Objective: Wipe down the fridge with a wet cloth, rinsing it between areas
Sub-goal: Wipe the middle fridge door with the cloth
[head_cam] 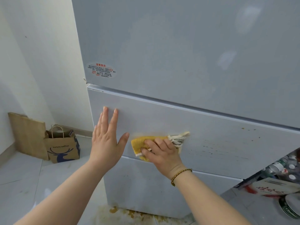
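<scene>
On the fridge (178,54) — paper bags (63,148) leftward — left fingers (103,118) lie flat, right fingers (159,142) clutch the cloth (139,142).

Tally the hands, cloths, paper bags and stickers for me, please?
Hands: 2 (left hand, right hand)
Cloth: 1
Paper bags: 2 (plain bag, printed bag)
Sticker: 1
Total: 6

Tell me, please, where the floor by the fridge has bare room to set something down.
Bare tiles lie left of the fridge, between it and the paper bags. To its right, bottles, a box and bowls crowd the floor; a yellow spill lies in front.
</scene>
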Motion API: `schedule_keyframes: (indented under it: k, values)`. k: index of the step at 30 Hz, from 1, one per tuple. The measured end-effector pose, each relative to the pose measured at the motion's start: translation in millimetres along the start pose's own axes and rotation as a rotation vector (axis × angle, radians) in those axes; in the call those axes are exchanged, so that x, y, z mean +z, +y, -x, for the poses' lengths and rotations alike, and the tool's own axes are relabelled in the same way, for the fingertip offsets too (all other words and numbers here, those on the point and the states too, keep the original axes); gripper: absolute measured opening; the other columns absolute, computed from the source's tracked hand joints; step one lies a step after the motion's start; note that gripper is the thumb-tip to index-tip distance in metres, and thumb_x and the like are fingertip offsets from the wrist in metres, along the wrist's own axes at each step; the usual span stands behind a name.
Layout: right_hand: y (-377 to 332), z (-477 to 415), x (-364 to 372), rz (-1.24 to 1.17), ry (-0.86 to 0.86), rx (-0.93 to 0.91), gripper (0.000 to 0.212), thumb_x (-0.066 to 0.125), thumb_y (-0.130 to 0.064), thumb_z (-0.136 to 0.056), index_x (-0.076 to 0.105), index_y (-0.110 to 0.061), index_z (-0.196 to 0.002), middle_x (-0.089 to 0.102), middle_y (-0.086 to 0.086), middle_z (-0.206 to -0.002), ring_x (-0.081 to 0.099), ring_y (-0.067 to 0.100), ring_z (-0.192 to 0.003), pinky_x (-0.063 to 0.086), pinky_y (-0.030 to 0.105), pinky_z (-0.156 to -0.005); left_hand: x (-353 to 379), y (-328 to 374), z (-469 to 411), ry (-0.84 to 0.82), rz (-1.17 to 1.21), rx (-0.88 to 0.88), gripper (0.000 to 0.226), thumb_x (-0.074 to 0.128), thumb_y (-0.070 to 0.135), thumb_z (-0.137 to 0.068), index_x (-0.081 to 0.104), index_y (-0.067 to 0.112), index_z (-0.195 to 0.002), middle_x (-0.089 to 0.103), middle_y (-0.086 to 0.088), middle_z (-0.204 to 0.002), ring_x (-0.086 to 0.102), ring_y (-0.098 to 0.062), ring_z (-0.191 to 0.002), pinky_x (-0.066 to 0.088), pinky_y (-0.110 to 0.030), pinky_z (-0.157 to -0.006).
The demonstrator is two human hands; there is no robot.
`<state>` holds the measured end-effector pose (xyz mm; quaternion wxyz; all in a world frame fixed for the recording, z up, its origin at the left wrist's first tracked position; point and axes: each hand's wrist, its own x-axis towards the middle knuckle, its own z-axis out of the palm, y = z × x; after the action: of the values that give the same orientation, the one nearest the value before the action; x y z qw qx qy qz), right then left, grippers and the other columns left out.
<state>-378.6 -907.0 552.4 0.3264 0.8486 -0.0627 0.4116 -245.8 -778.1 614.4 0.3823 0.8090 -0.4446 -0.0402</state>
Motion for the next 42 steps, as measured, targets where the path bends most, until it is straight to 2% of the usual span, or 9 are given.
schedule_keyframes:
  k: [4, 7, 15, 20, 23, 27, 32, 36, 42]
  values:
    - [35.6, -43.9, -21.3, 0.038, 0.209, 0.193, 0.020, 0.052, -0.022, -0.090, 0.069, -0.031, -0.086, 0.048, -0.005, -0.105, 0.043, 0.018, -0.089, 0.032, 0.032, -0.077, 3.9, 5.0, 0.5, 0.012, 0.008, -0.022, 0.073, 0.044, 0.031, -0.092, -0.021, 0.035, -0.126, -0.020, 0.001, -0.153, -0.016, -0.015, -0.142, -0.003, -0.029, -0.113]
    - [35.1, -46.4, -16.8, 0.117, 0.307, 0.361, 0.018, 0.040, -0.025, -0.098, 0.055, -0.035, -0.099, 0.048, -0.005, -0.107, 0.043, 0.018, -0.092, 0.028, 0.030, -0.087, 7.1, 5.4, 0.4, 0.021, 0.004, -0.019, 0.073, 0.044, 0.028, -0.092, -0.021, 0.035, -0.124, -0.022, 0.005, -0.151, -0.017, -0.016, -0.142, -0.005, -0.029, -0.113]
    - [-3.9, 13.9, 0.3, 0.004, -0.074, 0.091, 0.020, 0.054, -0.017, -0.076, 0.066, -0.031, -0.083, 0.044, -0.006, -0.102, 0.042, 0.016, -0.087, 0.030, 0.028, -0.075, 4.0, -3.3, -1.0, 0.013, 0.020, 0.006, 0.073, 0.046, 0.023, -0.092, -0.019, 0.038, -0.122, -0.027, 0.018, -0.133, -0.015, -0.014, -0.142, -0.004, -0.028, -0.113]
    - [44.2, -42.4, -32.7, 0.016, 0.304, 0.455, 0.031, 0.038, -0.009, -0.091, 0.059, -0.031, -0.095, 0.047, -0.001, -0.104, 0.044, 0.024, -0.090, 0.030, 0.031, -0.081, 6.7, 1.3, -1.7, 0.013, 0.027, -0.016, 0.074, 0.046, 0.023, -0.092, -0.020, 0.040, -0.121, -0.031, 0.019, -0.131, -0.020, -0.014, -0.140, -0.008, -0.025, -0.111]
    - [55.7, -40.4, -27.8, 0.142, 0.381, 0.383, 0.019, 0.043, -0.019, -0.096, 0.058, -0.032, -0.097, 0.049, -0.002, -0.103, 0.044, 0.021, -0.091, 0.025, 0.030, -0.087, 8.4, 2.7, -0.4, 0.016, 0.033, -0.021, 0.074, 0.045, 0.023, -0.093, -0.021, 0.040, -0.120, -0.031, 0.019, -0.131, -0.020, -0.013, -0.140, -0.008, -0.024, -0.110]
    - [9.7, 28.8, 0.4, 0.064, 0.130, 0.156, 0.012, 0.045, -0.027, -0.095, 0.055, -0.032, -0.099, 0.047, -0.006, -0.104, 0.043, 0.016, -0.089, 0.026, 0.030, -0.087, 8.7, -0.1, -0.2, 0.025, 0.031, -0.003, 0.072, 0.046, 0.022, -0.092, -0.016, 0.040, -0.122, -0.028, 0.018, -0.133, -0.017, -0.012, -0.140, -0.005, -0.026, -0.112]
    - [-26.2, 102.4, 22.5, 0.029, -0.188, 0.013, 0.043, 0.029, -0.009, -0.094, 0.065, -0.028, -0.080, 0.042, -0.004, -0.099, 0.041, 0.016, -0.086, 0.030, 0.028, -0.075, 8.3, -2.9, -1.2, 0.012, 0.008, 0.002, 0.073, 0.047, 0.021, -0.091, -0.017, 0.041, -0.122, -0.028, 0.020, -0.132, -0.017, -0.012, -0.140, -0.004, -0.026, -0.113]
    - [-32.5, 110.4, 23.1, 0.002, -0.357, -0.028, 0.028, 0.044, -0.015, -0.073, 0.068, -0.026, -0.063, 0.040, -0.003, -0.097, 0.039, 0.016, -0.083, 0.030, 0.027, -0.073, 6.9, -4.1, -1.3, 0.013, -0.007, 0.005, 0.074, 0.047, 0.022, -0.091, -0.017, 0.041, -0.122, -0.029, 0.019, -0.132, -0.017, -0.013, -0.141, -0.004, -0.029, -0.113]
    - [5.0, 62.3, -12.0, -0.070, -0.201, 0.130, 0.033, 0.045, -0.011, -0.080, 0.071, -0.028, -0.070, 0.043, -0.005, -0.098, 0.041, 0.017, -0.083, 0.031, 0.028, -0.072, 7.7, 2.9, -0.5, 0.013, -0.016, -0.012, 0.078, 0.049, 0.020, -0.091, -0.018, 0.035, -0.128, -0.024, 0.015, -0.142, -0.015, -0.017, -0.142, -0.002, -0.031, -0.114]
